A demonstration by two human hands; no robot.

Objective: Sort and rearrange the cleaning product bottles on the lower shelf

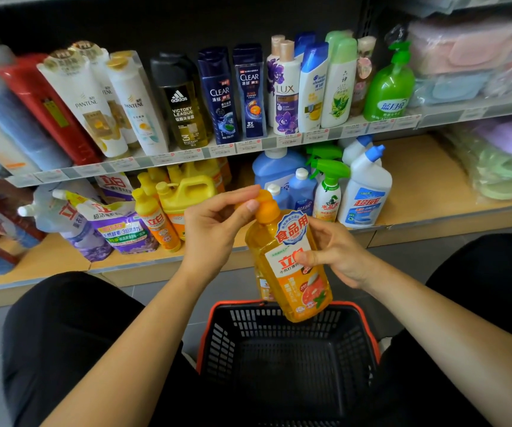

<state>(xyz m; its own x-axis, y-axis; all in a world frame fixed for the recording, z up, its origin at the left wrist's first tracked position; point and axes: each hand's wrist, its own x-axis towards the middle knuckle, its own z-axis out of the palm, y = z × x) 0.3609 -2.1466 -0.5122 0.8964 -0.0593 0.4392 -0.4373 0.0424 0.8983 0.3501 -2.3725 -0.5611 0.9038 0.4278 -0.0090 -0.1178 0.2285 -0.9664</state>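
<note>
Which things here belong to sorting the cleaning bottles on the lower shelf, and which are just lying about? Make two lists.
Job in hand: orange pump bottle, held by left hand and right hand; yellow jug; spray bottle; white bottle; blue bottles; lower shelf.

Lying about: shampoo bottles; basket; wrapped cloths.

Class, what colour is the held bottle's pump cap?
Orange; the pump cap tops the bottle, clearest in the head view.
</note>
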